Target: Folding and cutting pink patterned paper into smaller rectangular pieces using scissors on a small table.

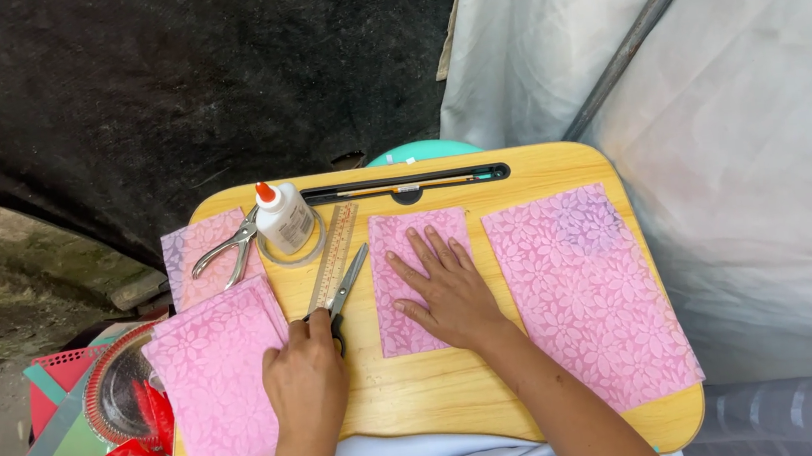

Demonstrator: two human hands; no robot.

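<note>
My left hand (305, 377) is closed around the black handles of a pair of scissors (344, 287), whose blades lie on a wooden lap desk (443, 385) and point up to the right. Flat on a small pink flower-patterned sheet (390, 250) rests my right hand (450, 292), fingers spread. A stack of the same pink sheets (212, 374) lies just left of my left hand, and a larger pink sheet (588, 289) lies to the right.
A white glue bottle with an orange tip (283, 217) stands inside a tape ring. Beside it lie a ruler (334, 251) and metal pliers (227, 249). Pencils (412, 185) sit in the desk's slot. Coloured paper and a round tray (112, 400) hang off the left edge.
</note>
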